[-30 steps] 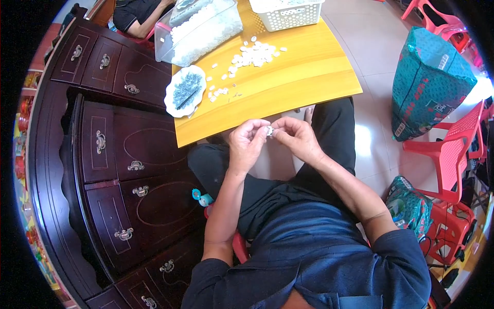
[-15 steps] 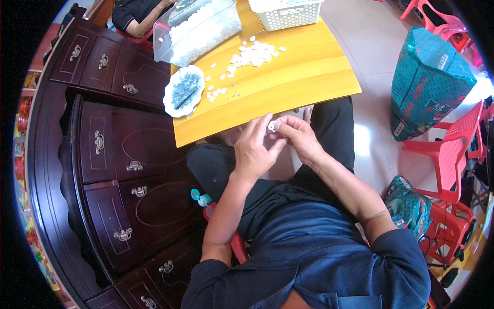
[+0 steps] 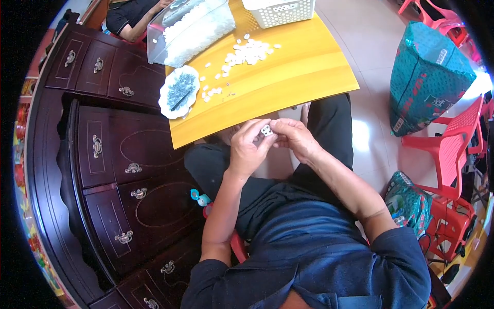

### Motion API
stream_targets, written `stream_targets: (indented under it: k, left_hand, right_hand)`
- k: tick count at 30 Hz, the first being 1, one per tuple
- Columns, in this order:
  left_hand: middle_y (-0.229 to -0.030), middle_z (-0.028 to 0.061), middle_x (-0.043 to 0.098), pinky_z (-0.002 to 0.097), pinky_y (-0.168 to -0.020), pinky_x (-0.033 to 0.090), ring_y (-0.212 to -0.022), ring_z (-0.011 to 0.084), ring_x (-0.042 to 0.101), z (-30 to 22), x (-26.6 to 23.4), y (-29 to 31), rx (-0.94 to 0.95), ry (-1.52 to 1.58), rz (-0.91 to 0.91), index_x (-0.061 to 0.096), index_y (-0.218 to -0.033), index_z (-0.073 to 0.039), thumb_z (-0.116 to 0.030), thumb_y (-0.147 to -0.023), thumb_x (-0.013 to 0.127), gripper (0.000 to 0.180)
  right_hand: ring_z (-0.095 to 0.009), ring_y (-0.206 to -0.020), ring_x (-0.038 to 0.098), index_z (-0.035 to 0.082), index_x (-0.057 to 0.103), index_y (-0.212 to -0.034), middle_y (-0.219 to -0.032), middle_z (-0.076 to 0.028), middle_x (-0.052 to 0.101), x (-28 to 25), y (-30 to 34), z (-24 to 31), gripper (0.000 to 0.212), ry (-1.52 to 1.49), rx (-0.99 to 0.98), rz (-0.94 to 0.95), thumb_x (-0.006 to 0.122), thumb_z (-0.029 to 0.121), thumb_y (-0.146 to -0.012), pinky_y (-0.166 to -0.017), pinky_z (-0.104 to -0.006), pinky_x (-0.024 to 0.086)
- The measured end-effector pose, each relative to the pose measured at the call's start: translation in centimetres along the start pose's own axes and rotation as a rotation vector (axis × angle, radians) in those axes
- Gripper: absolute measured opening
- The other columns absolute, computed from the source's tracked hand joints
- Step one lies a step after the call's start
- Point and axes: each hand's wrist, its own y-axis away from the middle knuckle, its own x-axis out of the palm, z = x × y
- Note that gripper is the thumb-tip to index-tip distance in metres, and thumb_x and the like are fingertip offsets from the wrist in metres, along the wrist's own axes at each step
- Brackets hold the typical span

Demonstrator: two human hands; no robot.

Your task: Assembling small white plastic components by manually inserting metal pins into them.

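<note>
Over my lap, just off the table's front edge, a small white piece with dark holes [image 3: 266,130] sits between my fingertips. My left hand [image 3: 245,148] pinches it from the left with thumb and forefinger. On the other side, my right hand [image 3: 298,139] has its thumb and fingers closed at the piece's edge. Loose white pieces [image 3: 249,52] of similar size lie in a heap on the yellow table [image 3: 288,77], with a few scattered nearer me. A white scalloped dish [image 3: 163,98] at the table's left holds many thin dark bits, too small to make out.
At the table's far side stand a clear bin [image 3: 155,45] full of white pieces and a white perforated basket [image 3: 288,15]. A person's arm [image 3: 136,28] shows beyond. Dark wooden drawers [image 3: 139,149] rise at left; a teal bag [image 3: 427,77] and red chairs [image 3: 442,149] stand right.
My left thumb and fingers have closed onto the white piece, which has turned so its dark holes show. Both hands have come slightly lower and left in the view, which has itself shifted a little.
</note>
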Motion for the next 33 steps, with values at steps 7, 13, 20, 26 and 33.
stream_targets:
  k: [7,13,20,26,33]
  left_hand:
    - [-0.104,0.0120,0.072,0.0335,-0.075,0.058,-0.087,0.0253,0.072,-0.7,-0.5,-0.6,-0.034,0.006,0.075,0.071,-0.115,-0.002,-0.005,-0.080,0.082,0.037]
    - [-0.104,0.0119,0.072,0.0343,-0.076,0.059,-0.089,0.0251,0.072,0.0,0.3,-0.8,0.050,-0.048,0.006,0.071,-0.115,-0.003,-0.005,-0.079,0.082,0.038]
    - [-0.103,0.0117,0.072,0.0278,-0.069,0.058,-0.078,0.0165,0.070,-0.1,0.8,-1.5,0.070,-0.014,0.013,0.072,-0.117,-0.001,0.001,-0.078,0.083,0.041]
    - [-0.104,0.0122,0.072,0.0326,-0.075,0.060,-0.084,0.0246,0.073,-0.8,1.0,-1.7,0.017,0.011,0.005,0.072,-0.112,-0.002,0.001,-0.077,0.082,0.037]
    - [-0.101,0.0127,0.073,0.0339,-0.076,0.058,-0.086,0.0265,0.073,-0.5,1.3,-1.6,0.016,-0.006,0.004,0.072,-0.110,-0.003,0.000,-0.076,0.082,0.036]
  right_hand:
    - [-0.007,-0.083,0.065,0.007,0.075,-0.105,-0.094,-0.001,0.074,-1.7,-0.9,-0.8,0.019,0.096,-0.085,0.097,0.069,0.024,-0.099,-0.076,-0.0228,0.052]
    - [-0.005,-0.075,0.055,0.006,0.074,-0.094,-0.084,0.002,0.068,-0.6,-0.6,-0.5,0.020,0.091,-0.169,-0.002,0.068,0.024,-0.099,-0.071,-0.0223,0.046]
    - [-0.005,-0.080,0.060,0.006,0.076,-0.101,-0.089,0.001,0.071,-1.5,-0.6,0.1,0.017,0.105,-0.177,0.039,0.068,0.020,-0.099,-0.075,-0.0222,0.049]
    - [-0.005,-0.079,0.060,0.006,0.076,-0.101,-0.089,0.001,0.071,-1.6,-0.3,0.6,0.018,0.112,-0.190,0.027,0.067,0.020,-0.099,-0.075,-0.0227,0.049]
    - [-0.006,-0.077,0.060,0.005,0.076,-0.098,-0.086,0.000,0.071,-1.4,0.1,0.7,0.017,0.097,-0.194,-0.013,0.068,0.019,-0.098,-0.074,-0.0232,0.049]
